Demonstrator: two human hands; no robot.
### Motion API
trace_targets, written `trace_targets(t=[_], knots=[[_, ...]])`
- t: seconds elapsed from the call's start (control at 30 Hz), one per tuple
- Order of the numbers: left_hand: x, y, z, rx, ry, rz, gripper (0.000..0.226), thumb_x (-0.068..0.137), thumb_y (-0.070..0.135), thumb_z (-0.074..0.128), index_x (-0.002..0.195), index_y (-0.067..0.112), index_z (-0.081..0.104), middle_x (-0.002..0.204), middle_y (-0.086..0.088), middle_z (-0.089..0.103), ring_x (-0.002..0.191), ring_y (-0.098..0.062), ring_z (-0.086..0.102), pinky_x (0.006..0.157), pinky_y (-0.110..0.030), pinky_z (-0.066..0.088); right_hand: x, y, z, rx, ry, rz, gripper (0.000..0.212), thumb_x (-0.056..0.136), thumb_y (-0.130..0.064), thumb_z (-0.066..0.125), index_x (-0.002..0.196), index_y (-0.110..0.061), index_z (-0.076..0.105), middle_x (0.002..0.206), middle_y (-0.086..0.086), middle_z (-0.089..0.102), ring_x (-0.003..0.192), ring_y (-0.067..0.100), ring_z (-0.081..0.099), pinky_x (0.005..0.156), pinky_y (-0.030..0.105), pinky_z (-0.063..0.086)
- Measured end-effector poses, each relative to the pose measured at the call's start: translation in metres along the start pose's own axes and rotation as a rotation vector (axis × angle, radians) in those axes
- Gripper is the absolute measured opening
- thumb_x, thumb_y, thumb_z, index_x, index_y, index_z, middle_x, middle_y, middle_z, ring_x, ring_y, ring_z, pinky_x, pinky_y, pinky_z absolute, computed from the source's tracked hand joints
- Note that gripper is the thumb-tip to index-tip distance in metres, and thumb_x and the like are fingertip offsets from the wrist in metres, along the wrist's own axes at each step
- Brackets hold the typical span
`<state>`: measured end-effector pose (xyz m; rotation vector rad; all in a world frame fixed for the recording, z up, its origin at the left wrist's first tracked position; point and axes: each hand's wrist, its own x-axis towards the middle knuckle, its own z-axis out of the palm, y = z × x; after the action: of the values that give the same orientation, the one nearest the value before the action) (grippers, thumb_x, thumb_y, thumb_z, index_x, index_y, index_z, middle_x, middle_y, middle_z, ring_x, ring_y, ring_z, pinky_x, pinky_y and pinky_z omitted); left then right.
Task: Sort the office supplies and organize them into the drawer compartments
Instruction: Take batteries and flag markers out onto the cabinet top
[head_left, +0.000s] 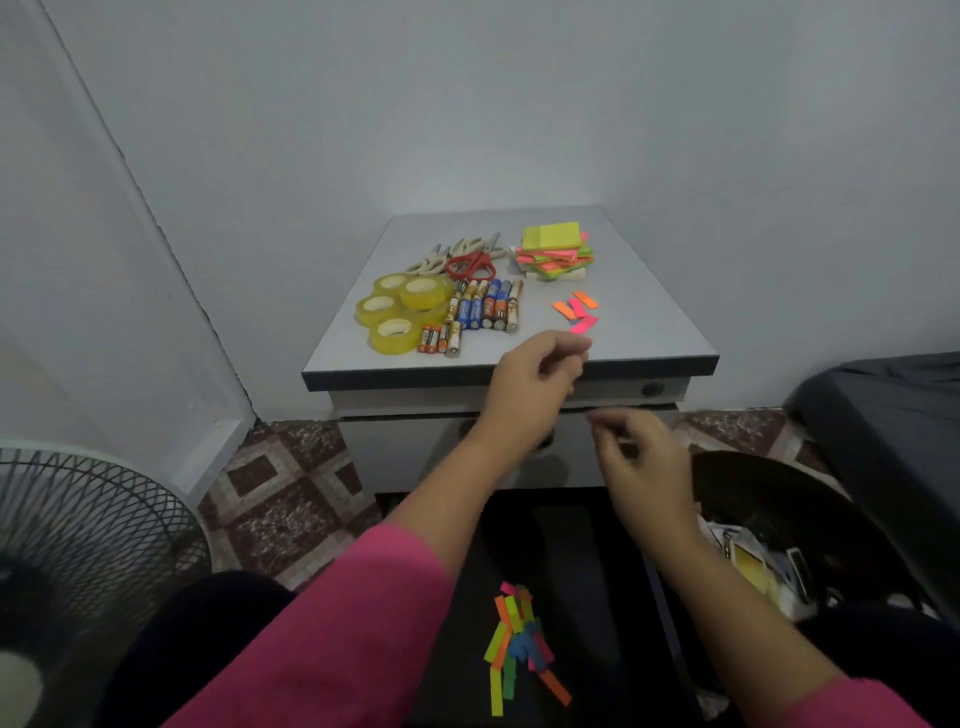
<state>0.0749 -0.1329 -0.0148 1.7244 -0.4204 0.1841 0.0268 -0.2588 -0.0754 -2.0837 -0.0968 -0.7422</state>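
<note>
Drawer (519, 415) sits under the grey cabinet top (649, 312), its front half hidden behind both forearms, and whether it is open is hard to tell. The left hand (537, 371) hovers at the near edge, fingers curled, seemingly pinching a pink strip (583, 326). The right hand (631, 449) is blurred, its grasp unreadable. Farther left lie glossy tape rolls (402, 312), cylindrical batteries (483, 312), scissors (462, 257); neon sticky notes (556, 252) are stacked far right.
</note>
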Motion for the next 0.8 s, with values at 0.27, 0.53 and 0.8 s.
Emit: trace_targets(t=[0.27,0.53,0.8], knots=[[-0.099,-0.115,-0.015,0.352,-0.194,-0.531,0.019,0.086,-0.003,0.057,0.098,0.01,0.065,0.088,-0.002,0.062,0.087,-0.017,0.059,0.079,-0.021,0.05,-0.068,0.063,0.046,-0.333,-0.618,0.461,0.025,0.087,-0.013,0.058,0.11,-0.015,0.067,0.113,0.008,0.066,0.106,0.022,0.062,0.088,0.029,0.048],[-0.172,-0.154,-0.026,0.78,-0.69,-1.077,0.034,0.084,0.032,0.071,0.069,0.01,0.051,0.069,-0.006,0.058,0.063,-0.019,0.059,0.064,-0.028,0.047,-0.123,0.069,0.06,-0.658,-1.157,0.547,0.04,0.084,-0.033,0.064,0.12,-0.014,0.06,0.121,0.006,0.061,0.11,0.022,0.06,0.086,0.028,0.047],[-0.177,-0.179,0.007,0.935,-0.538,-0.982,0.039,0.085,0.02,0.07,0.121,0.009,0.058,0.127,-0.009,0.058,0.116,-0.026,0.057,0.091,-0.034,0.048,-0.132,0.07,0.074,-0.744,-1.181,0.454,0.032,0.095,-0.03,0.051,0.122,-0.014,0.057,0.126,0.007,0.059,0.114,0.022,0.058,0.088,0.029,0.046]])
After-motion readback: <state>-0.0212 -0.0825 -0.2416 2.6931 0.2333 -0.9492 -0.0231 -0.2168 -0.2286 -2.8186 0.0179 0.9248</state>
